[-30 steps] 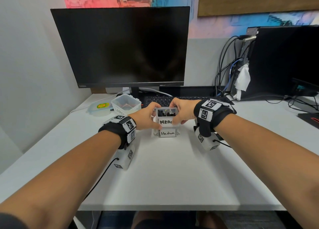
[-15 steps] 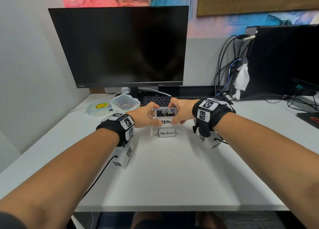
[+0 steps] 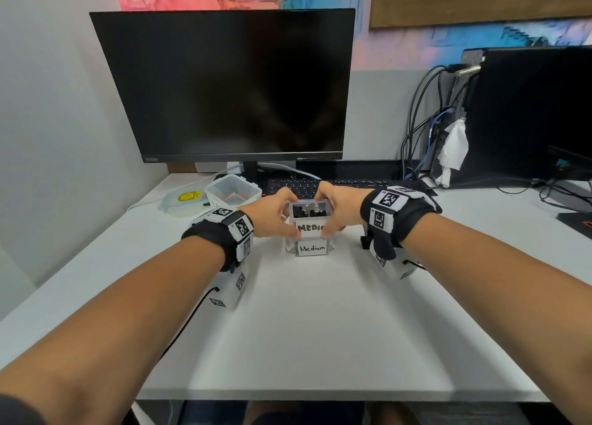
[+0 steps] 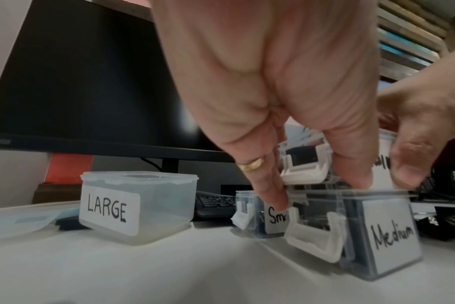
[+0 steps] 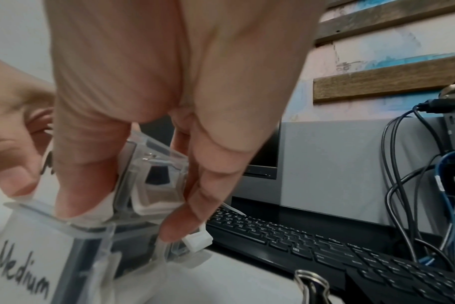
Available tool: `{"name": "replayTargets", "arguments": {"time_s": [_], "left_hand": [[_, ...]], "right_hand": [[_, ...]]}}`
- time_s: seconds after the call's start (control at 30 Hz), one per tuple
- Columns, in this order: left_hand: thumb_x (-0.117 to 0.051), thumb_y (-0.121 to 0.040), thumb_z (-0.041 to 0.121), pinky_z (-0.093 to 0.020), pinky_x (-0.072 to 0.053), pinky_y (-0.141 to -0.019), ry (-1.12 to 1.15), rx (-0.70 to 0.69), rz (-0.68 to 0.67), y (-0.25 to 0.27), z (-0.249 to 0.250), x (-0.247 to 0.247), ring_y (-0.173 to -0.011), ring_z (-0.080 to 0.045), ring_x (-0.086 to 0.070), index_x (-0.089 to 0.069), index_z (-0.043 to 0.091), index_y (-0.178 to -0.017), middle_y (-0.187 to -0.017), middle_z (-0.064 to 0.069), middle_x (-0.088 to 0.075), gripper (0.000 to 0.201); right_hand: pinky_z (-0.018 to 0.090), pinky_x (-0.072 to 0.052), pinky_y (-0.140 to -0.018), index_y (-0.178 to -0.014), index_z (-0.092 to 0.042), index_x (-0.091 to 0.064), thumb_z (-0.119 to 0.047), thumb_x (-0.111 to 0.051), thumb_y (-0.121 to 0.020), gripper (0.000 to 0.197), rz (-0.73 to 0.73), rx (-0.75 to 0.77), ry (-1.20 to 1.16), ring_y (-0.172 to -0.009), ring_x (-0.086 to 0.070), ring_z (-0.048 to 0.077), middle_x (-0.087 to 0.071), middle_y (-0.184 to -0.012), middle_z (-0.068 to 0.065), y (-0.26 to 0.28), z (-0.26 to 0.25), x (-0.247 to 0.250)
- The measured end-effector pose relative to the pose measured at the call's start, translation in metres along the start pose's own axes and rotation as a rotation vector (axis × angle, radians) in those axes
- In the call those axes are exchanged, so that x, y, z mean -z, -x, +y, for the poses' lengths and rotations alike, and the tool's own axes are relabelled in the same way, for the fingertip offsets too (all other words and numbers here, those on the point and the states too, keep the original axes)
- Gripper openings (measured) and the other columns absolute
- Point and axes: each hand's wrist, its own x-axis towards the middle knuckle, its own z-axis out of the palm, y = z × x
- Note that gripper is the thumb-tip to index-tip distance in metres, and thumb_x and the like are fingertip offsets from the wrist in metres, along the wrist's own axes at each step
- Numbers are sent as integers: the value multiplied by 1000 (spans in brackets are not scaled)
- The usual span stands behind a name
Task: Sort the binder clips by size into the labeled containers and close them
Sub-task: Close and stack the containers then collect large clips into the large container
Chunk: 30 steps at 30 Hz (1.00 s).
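Note:
A small clear container labelled MEDIUM (image 3: 308,227) sits on top of a second clear container labelled Medium (image 3: 312,248) at mid-table. Black binder clips (image 3: 309,211) show inside the upper one. My left hand (image 3: 272,214) grips its left side and my right hand (image 3: 339,211) its right side. The left wrist view shows my left hand (image 4: 317,191) with fingertips down at the seam between the upper container (image 4: 303,162) and the lower one (image 4: 392,236), whose white latch (image 4: 314,242) flares outward. In the right wrist view my right hand (image 5: 122,214) pinches the upper container (image 5: 153,181).
An open container labelled LARGE (image 3: 232,190) stands at the back left, its lid (image 3: 184,198) beside it. A container labelled Sm... (image 4: 275,216) stands behind the stack. One loose binder clip (image 5: 312,288) lies right of it. Keyboard (image 3: 336,186), monitor (image 3: 230,85) and cabled computer (image 3: 528,113) line the back.
Both hands stay on the upper container over the lower one. My thumbs have shifted slightly across its label; nothing else has moved.

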Motion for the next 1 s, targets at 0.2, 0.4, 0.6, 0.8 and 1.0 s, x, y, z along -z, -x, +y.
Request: {"name": "replayTargets", "arguments": {"time_s": [0.2, 0.4, 0.6, 0.8, 1.0], "left_hand": [[-77, -73, 42, -40, -51, -92, -24, 18, -20, 1, 4, 2, -101, -16, -60, -34, 24, -129, -120, 3, -59, 73], [-57, -83, 62, -36, -44, -99, -19, 102, -68, 10, 17, 15, -107, -18, -56, -36, 31, -135, -119, 4, -54, 64], [-58, -85, 56, -39, -42, -104, -61, 137, -80, 14, 28, 19, -115, -18, -53, -37, 28, -138, -130, 1, -53, 64], [-60, -86, 51, -39, -35, -111, -56, 130, -85, 16, 36, 21, -130, -19, -44, -26, 26, -148, -146, 2, -42, 75], [-48, -92, 54, -38, -31, -113, -90, 120, -74, 20, 41, 17, -138, -21, -36, -21, 26, -151, -152, -3, -34, 71]], "right_hand": [[27, -57, -68, -110, -29, -37, -23, -81, -73, 58, -2, 8, -26, -83, -66, 19, -62, -108, 5, 0, 2, -3], [23, -49, -56, -126, -25, -37, -26, -79, -75, 66, 1, -16, -14, -72, -60, 16, -57, -93, 0, 3, 1, -3], [31, -59, -75, -135, -28, -36, -38, -80, -72, 77, -35, -55, -101, -90, -65, 18, -56, -113, 0, 3, 5, 0], [45, -47, -96, -139, -15, -37, -44, -38, -99, 50, 19, -232, -624, -113, -54, 30, -50, -132, 12, 7, 8, -4], [49, -47, -94, -108, -4, -52, -30, -31, -99, 35, 10, -355, -803, -92, -56, 36, -56, -110, 23, 1, 14, -23]]}}
